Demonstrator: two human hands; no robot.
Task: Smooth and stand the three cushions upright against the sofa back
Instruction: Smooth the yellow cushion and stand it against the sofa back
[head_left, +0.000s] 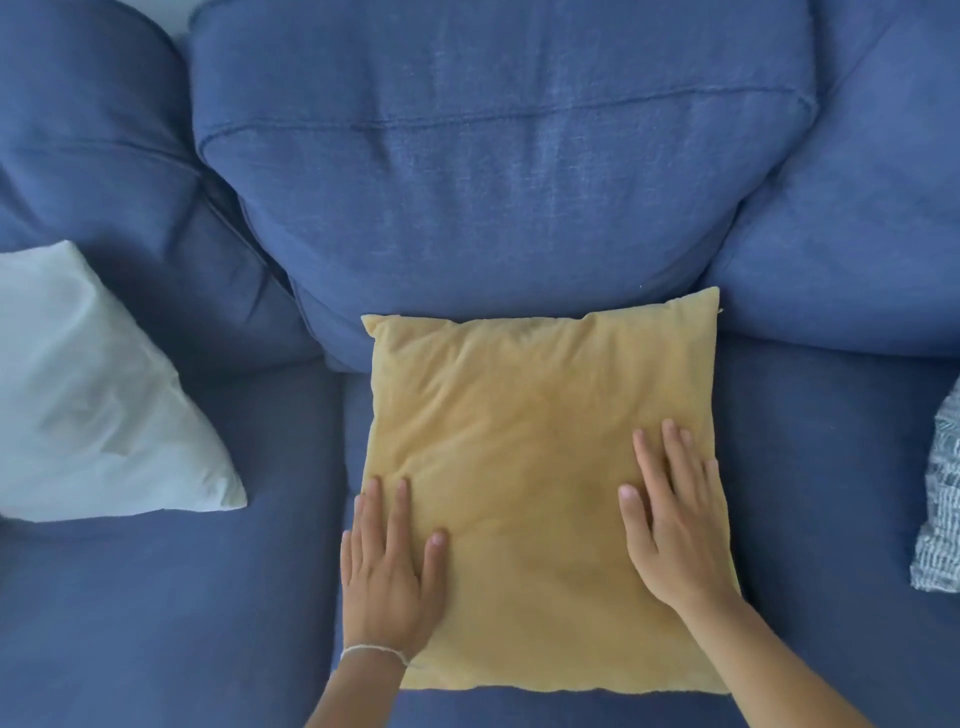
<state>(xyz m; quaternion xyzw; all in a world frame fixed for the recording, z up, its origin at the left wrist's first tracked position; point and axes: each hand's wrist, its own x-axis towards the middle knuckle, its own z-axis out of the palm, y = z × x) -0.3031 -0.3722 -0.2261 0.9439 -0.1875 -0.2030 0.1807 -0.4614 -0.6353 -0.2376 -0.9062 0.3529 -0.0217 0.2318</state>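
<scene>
- My left hand (387, 582) lies flat with the fingers spread on the yellow cushion (524, 467), at its left edge; it grips nothing.
- My right hand (672, 525) presses flat near the right edge, also open (a thin bracelet (374, 652) is on the left wrist).
- The yellow cushion lies flat on the blue sofa (156, 597) seat, its far edge touching the back.
- A white cushion (88, 395) lies at left, a patterned cushion (943, 499) at right.

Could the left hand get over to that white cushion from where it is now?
Probably yes. The left hand lies flat on the yellow cushion, holding nothing, and only bare blue sofa seat lies between it and the white cushion. Nothing stands in the way.
</scene>
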